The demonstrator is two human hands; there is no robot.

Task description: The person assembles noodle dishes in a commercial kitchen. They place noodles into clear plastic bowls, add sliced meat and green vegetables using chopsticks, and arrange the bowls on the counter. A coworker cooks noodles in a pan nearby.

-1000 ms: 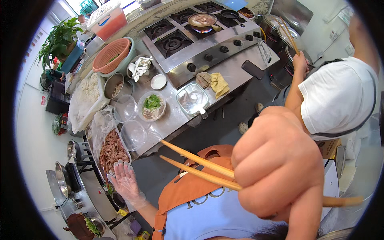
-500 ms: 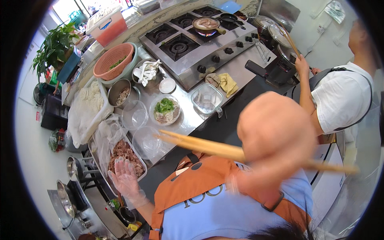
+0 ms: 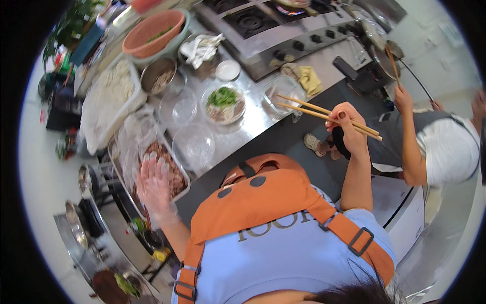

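My right hand (image 3: 349,126) is closed around a pair of long wooden chopsticks (image 3: 309,110), their tips pointing left over the glass container (image 3: 283,93) at the counter edge. In a clear plastic glove, my left hand (image 3: 156,190) hovers at the tray of chopped meat (image 3: 174,180), fingers stretched and holding nothing visible. Between the hands on the steel counter stands a bowl of noodles with chopped greens (image 3: 224,104). Two clear plastic bowls, one nearer (image 3: 193,145) and one farther (image 3: 178,105), sit to its left; whether anything is in them I cannot tell.
Farther back are a metal pot (image 3: 159,76), a pink basket (image 3: 153,34), white spoons (image 3: 201,49) and a gas stove (image 3: 283,35). White noodles (image 3: 112,96) fill a tub at left. A co-worker (image 3: 450,152) stands at right, holding long tools over pots.
My right hand has moved away from close before the camera, outward over the counter's edge, with the chopsticks. The view has shifted. My left hand stays by the meat tray.
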